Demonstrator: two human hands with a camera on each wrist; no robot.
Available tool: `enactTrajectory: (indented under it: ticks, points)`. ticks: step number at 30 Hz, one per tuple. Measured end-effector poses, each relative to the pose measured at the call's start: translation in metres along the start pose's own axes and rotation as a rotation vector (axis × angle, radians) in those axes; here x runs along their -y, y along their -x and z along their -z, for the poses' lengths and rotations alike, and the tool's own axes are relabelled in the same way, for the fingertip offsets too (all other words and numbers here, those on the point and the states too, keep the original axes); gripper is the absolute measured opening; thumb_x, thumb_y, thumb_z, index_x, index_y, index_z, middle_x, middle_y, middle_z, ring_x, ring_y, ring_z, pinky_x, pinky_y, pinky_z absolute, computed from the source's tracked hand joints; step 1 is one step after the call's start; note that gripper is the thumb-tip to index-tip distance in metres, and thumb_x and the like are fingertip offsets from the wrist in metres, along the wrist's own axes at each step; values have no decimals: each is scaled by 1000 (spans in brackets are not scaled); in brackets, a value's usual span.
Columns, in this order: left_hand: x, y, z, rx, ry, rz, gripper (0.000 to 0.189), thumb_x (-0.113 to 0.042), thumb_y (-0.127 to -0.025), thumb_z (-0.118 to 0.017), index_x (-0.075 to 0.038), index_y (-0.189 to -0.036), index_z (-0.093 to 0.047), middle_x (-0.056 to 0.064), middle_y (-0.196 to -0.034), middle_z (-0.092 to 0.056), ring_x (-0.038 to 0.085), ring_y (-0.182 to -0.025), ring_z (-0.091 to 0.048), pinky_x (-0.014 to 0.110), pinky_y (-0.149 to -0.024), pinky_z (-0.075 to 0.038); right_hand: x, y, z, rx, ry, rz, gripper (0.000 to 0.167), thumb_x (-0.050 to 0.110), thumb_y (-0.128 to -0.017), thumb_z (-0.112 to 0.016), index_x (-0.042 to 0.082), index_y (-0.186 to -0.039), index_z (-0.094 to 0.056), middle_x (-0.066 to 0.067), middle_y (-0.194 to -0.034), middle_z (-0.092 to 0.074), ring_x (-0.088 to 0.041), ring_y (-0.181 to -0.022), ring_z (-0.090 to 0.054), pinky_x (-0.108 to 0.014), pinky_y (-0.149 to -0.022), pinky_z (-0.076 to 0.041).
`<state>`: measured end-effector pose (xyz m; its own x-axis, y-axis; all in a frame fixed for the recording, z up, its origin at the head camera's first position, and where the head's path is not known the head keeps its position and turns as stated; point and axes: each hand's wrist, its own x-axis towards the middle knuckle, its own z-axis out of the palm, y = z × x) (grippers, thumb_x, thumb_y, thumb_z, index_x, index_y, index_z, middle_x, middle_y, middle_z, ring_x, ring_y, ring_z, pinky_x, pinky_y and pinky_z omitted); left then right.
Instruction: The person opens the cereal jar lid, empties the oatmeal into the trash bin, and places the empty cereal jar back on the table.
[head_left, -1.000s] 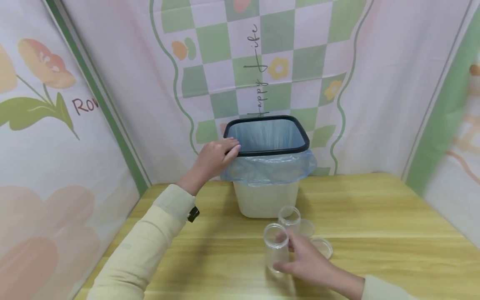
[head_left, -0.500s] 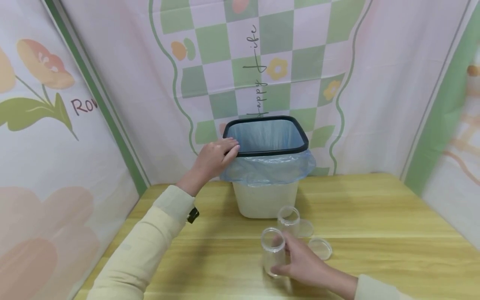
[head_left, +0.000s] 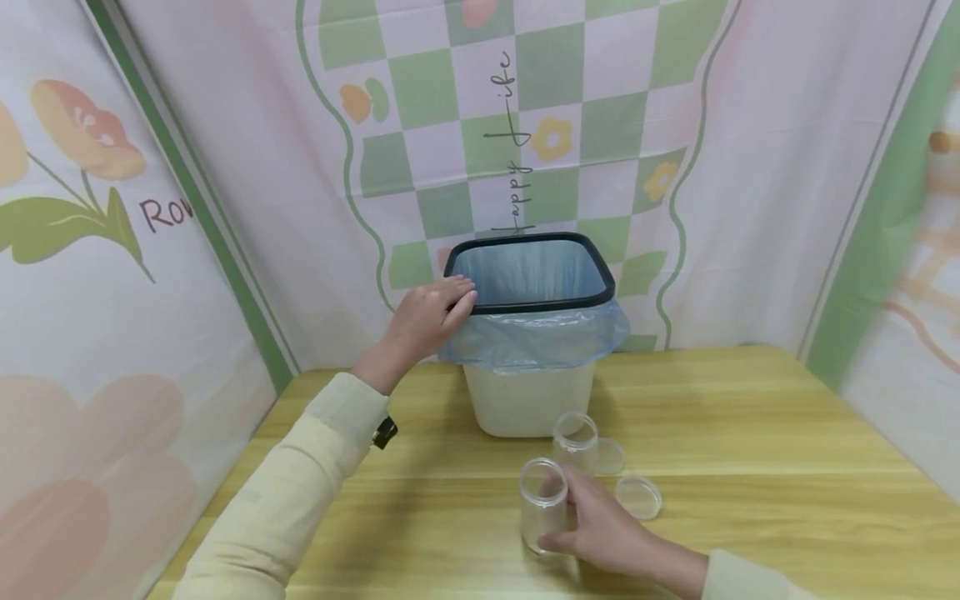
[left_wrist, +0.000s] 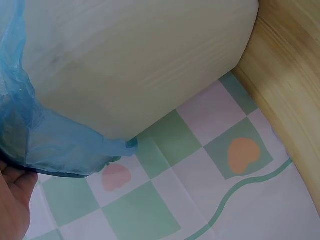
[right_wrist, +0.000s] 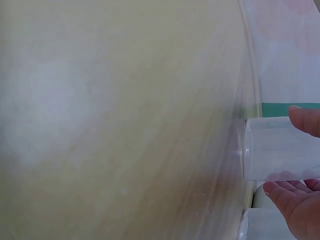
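My left hand (head_left: 429, 319) grips the black rim (head_left: 536, 307) of a cream trash bin (head_left: 531, 400) at its left front corner. A blue bag (head_left: 532, 333) lines the bin and hangs over its outside. My right hand (head_left: 603, 525) holds a clear plastic jar (head_left: 543, 510) with no lid on, thumb on the near side and fingers behind. In the right wrist view the base of this jar (right_wrist: 275, 147) meets the tabletop. Close behind stands a second clear jar (head_left: 575, 442), also uncapped.
Two clear round lids lie on the wooden table (head_left: 750, 442) right of the jars: a nearer lid (head_left: 638, 497) and a farther lid (head_left: 610, 457). A patterned cloth (head_left: 420, 167) hangs behind the bin and along both sides.
My right hand has moved slightly toward me and left with the jar, then nearly stopped. The left hand stays on the bin's rim.
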<state>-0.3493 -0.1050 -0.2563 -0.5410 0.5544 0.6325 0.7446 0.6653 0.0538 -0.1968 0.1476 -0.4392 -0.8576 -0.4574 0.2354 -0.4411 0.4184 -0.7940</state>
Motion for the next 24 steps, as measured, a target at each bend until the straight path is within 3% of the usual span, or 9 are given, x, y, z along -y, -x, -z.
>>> enactTrajectory:
  ticks: [11,17,24]
  points:
    - [3,2,-3,-49,48,13,36,-23,-102,-49,-2,-127,-63,12,-128,-62,24,-126,-52,36,-107,-38,10,9,7,-18,89,-44,71,32,-72,-84,8,-129,-49,-10,-124,-61,-28,-110,-61,-50,-94,-47]
    - [4,5,-2,-83,46,30,38,-24,-102,-49,0,-129,-61,13,-131,-60,24,-128,-50,37,-108,-37,9,13,13,-12,81,-46,75,32,-74,-83,1,-133,-48,-8,-120,-61,-27,-109,-60,-44,-93,-49]
    - [7,14,3,-173,31,16,38,-21,-100,-53,4,-128,-61,17,-130,-59,28,-124,-53,40,-104,-41,9,17,25,-4,61,-4,66,26,-77,-81,-2,-129,-51,-7,-120,-62,-28,-109,-60,-40,-92,-51]
